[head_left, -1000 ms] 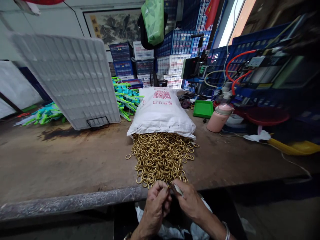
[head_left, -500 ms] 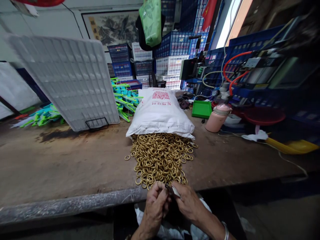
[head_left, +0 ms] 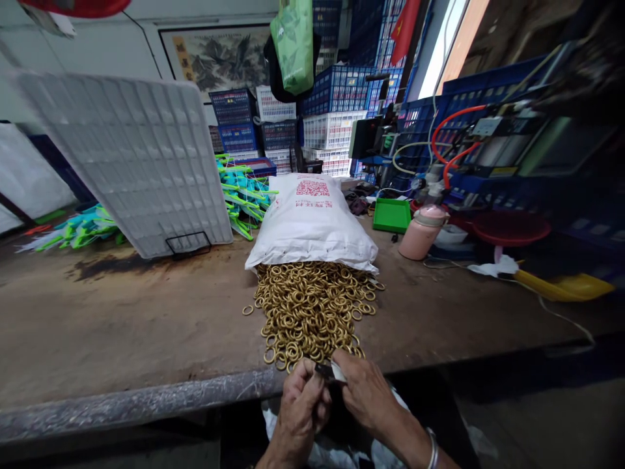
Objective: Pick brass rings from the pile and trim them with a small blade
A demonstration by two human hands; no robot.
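At the table's front edge my right hand (head_left: 364,391) is closed around a small knife (head_left: 324,370), its dark flat blade pointing left and a white part showing by the fingers. The blade reaches the fingertips of my left hand (head_left: 303,404), which are pinched together; whatever they hold is hidden. Just beyond both hands lies a heap of brass-coloured rings (head_left: 307,312), spilling from the mouth of a white woven sack (head_left: 315,225) with red print. One loose ring (head_left: 248,311) rests left of the heap.
A white ribbed plastic tray (head_left: 131,163) stands upright at left, with bright green and blue plastic pieces (head_left: 244,195) behind it. On the right are a pink bottle (head_left: 422,234), a green tray (head_left: 392,215), a yellow scoop (head_left: 566,284) and a machine with orange hoses (head_left: 502,143).
The knife's blade has shifted slightly left and lies flatter against my left fingertips. My right hand has moved a little left and up. The whole view has shifted slightly.
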